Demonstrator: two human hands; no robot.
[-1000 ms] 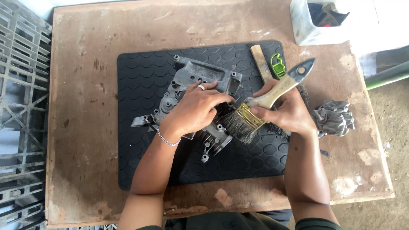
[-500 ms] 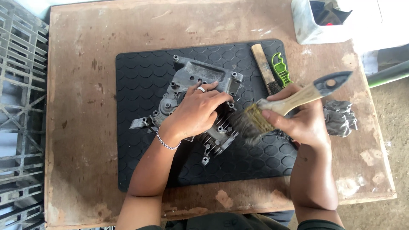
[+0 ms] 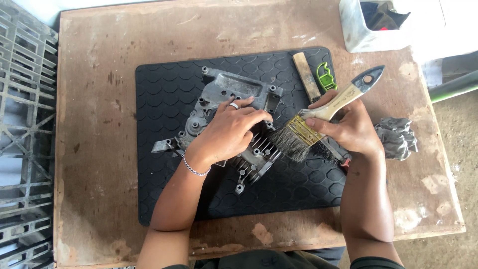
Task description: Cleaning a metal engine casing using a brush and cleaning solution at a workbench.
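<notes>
White open box (image 3: 366, 37), table's far-right corner.

Workshop: worn bench (image 3: 99, 74), engine casting (image 3: 234, 92)

Head-worn view, straight down (fairly close) over table (image 3: 99, 74)

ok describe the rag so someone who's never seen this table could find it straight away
Start at the black rubber mat in the middle of the worn wooden table. Go off its right edge, just past the right hand holding the paintbrush. The rag is the crumpled grey cloth lying there, the only soft thing among hard tools.
</notes>
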